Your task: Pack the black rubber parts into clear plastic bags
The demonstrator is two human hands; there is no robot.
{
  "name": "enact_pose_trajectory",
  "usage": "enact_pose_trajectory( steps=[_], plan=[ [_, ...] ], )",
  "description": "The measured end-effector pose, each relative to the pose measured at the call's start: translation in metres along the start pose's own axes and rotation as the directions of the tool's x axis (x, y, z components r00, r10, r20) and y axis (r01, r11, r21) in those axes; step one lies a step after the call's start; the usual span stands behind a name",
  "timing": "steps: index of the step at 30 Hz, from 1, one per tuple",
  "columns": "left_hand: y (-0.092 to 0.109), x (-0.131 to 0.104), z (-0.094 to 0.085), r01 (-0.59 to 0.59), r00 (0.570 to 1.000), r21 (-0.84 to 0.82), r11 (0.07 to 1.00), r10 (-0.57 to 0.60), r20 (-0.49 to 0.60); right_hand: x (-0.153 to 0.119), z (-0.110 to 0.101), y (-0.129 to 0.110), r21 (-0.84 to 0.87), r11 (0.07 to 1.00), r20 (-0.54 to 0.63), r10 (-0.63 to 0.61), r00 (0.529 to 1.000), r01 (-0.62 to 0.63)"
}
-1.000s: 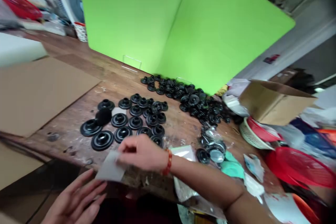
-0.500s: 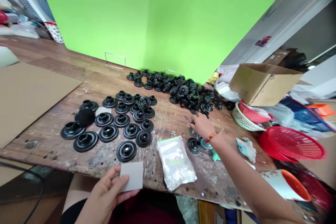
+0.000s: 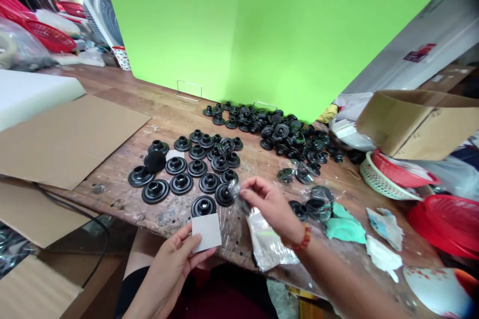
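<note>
My left hand [image 3: 183,251] is closed on a light grey-white square card [image 3: 207,232] at the table's front edge. Pinched in my right hand [image 3: 269,204] is a clear plastic bag [image 3: 234,190], blurred, with something dark near the fingertips that I cannot make out clearly. That hand is above a stack of clear zip bags [image 3: 271,246]. Several black flanged discs with raised hubs stand to its left, among them a black disc [image 3: 204,206] just behind the card. To its right, a black disc in clear plastic [image 3: 320,203] lies beside others.
A large heap of black discs [image 3: 280,132] lies below the green board [image 3: 239,25]. Cardboard sheets [image 3: 93,134] cover the left side. At right are a green cloth [image 3: 344,224], crumpled scraps [image 3: 383,259], a white basket [image 3: 385,182], red baskets [image 3: 445,219] and a cardboard box [image 3: 411,122].
My right hand has come from the small discs near the heap leftward and nearer, now with clear plastic in its fingers. My left hand still holds the card. The view has turned left.
</note>
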State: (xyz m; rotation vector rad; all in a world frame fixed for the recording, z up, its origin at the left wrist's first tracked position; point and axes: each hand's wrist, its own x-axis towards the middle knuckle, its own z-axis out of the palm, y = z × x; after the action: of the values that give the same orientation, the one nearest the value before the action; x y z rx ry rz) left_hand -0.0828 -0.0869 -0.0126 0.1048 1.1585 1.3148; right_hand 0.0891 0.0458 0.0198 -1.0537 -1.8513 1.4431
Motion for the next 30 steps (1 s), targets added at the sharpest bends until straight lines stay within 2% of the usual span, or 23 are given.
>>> enact_pose_trajectory(
  steps=[2,5,7,9,12,14,15,17,19,20,22,24,25,27,30],
  plan=[
    [0.001,-0.003,0.000,-0.006,0.999,-0.015,1.000,0.007,0.036,-0.009,0.033,0.002,-0.102,0.986,0.018,-0.132,0.991,0.133],
    [0.004,-0.011,-0.002,0.008,0.999,-0.103,0.995,-0.004,0.046,-0.023,0.068,0.006,-0.277,0.879,0.150,-0.358,0.921,0.387],
    [0.008,-0.015,-0.008,0.045,0.999,-0.195,0.980,-0.042,0.022,-0.027,0.080,0.006,-0.265,0.849,0.203,-0.414,0.887,0.457],
    [0.011,-0.017,-0.018,0.082,0.997,-0.220,0.972,-0.081,0.014,-0.026,0.086,0.003,-0.200,0.872,0.157,-0.422,0.893,0.447],
    [0.009,-0.015,-0.035,0.100,0.995,-0.170,0.980,-0.094,0.039,-0.022,0.091,-0.003,-0.016,0.950,0.071,-0.311,0.948,0.312],
    [0.003,-0.013,-0.044,0.081,0.996,-0.179,0.980,-0.073,0.053,-0.021,0.096,-0.003,0.200,0.973,0.116,-0.138,0.984,0.113],
    [-0.001,-0.012,-0.048,0.061,0.997,-0.197,0.979,-0.052,0.051,-0.021,0.100,-0.002,0.315,0.949,0.170,-0.045,0.984,-0.011],
    [-0.009,-0.011,-0.052,0.011,0.999,-0.233,0.972,-0.002,0.043,-0.022,0.108,0.002,0.482,0.844,0.299,0.094,0.949,-0.236],
    [-0.011,-0.014,-0.054,-0.011,0.999,-0.273,0.962,0.024,0.043,-0.021,0.116,0.004,0.534,0.771,0.378,0.148,0.914,-0.346],
    [-0.011,-0.016,-0.055,0.002,0.999,-0.295,0.955,0.013,0.051,-0.019,0.119,0.004,0.523,0.774,0.399,0.148,0.905,-0.357],
    [-0.006,-0.022,-0.058,0.035,0.998,-0.351,0.936,-0.013,0.065,-0.012,0.124,-0.003,0.422,0.857,0.421,0.105,0.901,-0.297],
    [0.000,-0.026,-0.061,0.025,0.999,-0.403,0.915,-0.008,0.044,-0.002,0.128,-0.013,0.216,0.969,0.428,0.019,0.904,-0.123],
    [0.003,-0.026,-0.063,0.002,1.000,-0.424,0.906,0.007,0.019,0.003,0.130,-0.018,0.097,0.995,0.439,-0.031,0.898,-0.013],
    [0.009,-0.026,-0.066,-0.038,0.999,-0.446,0.894,0.026,-0.034,0.015,0.133,-0.028,-0.094,0.976,0.467,-0.132,0.874,0.198],
    [0.013,-0.023,-0.073,-0.047,0.995,-0.412,0.910,0.008,-0.095,0.033,0.132,-0.038,-0.218,0.888,0.483,-0.263,0.835,0.405]
  ],
)
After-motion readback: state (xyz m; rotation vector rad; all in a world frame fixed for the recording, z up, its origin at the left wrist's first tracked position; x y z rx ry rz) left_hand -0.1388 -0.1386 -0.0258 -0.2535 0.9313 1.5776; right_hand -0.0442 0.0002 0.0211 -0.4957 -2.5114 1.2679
